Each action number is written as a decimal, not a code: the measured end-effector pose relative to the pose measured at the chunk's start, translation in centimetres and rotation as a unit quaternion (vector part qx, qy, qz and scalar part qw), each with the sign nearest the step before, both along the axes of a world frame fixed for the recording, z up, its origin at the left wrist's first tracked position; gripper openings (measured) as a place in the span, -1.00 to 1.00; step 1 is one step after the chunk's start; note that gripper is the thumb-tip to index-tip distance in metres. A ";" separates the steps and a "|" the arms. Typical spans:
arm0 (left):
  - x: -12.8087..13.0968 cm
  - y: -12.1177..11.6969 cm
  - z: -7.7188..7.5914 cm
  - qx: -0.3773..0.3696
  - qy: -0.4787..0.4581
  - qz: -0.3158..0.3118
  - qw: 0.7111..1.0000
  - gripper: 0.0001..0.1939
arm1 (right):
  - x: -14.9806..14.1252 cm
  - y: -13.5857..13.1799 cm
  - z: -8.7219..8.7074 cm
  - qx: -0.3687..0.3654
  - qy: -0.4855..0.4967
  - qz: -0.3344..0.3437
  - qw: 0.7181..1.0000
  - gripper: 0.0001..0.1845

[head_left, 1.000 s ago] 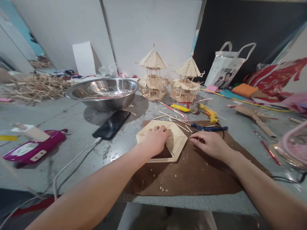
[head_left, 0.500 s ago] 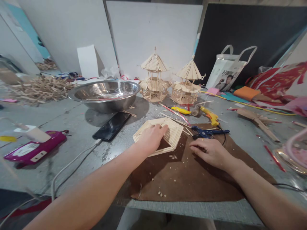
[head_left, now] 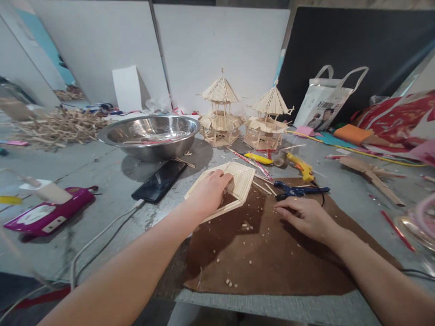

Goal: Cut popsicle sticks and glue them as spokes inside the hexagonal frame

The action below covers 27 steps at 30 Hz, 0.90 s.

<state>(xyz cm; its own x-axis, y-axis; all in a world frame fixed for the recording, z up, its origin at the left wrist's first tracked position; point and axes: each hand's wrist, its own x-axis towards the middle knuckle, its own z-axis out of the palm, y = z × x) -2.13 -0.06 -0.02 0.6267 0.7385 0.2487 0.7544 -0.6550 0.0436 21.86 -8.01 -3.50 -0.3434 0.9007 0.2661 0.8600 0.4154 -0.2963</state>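
Note:
My left hand (head_left: 212, 192) grips a flat hexagonal panel of pale wooden sticks (head_left: 243, 183). Its fingers curl over the middle of the panel, with the fingertips partly hidden. The panel is tilted, its near edge over the brown cloth mat (head_left: 272, 258). At the right of the mat, my right hand (head_left: 306, 217) hovers low or rests, fingers loosely bent and nothing visible in them. Just beyond it lies a dark blue plier-like tool (head_left: 299, 189). Several loose sticks (head_left: 263, 185) and tiny cut stick ends (head_left: 231, 283) lie on the mat.
Two stick-built pagodas (head_left: 220, 113) stand at the back beside a steel bowl (head_left: 152, 149). A yellow glue gun (head_left: 301, 166) and yellow utility knife (head_left: 258, 159) lie beyond the mat. Left are a phone (head_left: 159, 181), its cable, a purple power strip (head_left: 50, 213) and a stick pile (head_left: 68, 127).
My left hand has shifted the hexagonal panel slightly left and tilted it more. The right hand stays by the blue tool. The view has moved a little.

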 end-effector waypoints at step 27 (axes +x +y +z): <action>-0.4 -0.1 1.1 0.005 -0.029 0.011 1.000 -0.60 | -8.9 -3.8 2.2 -0.148 -0.065 0.424 0.891 -0.44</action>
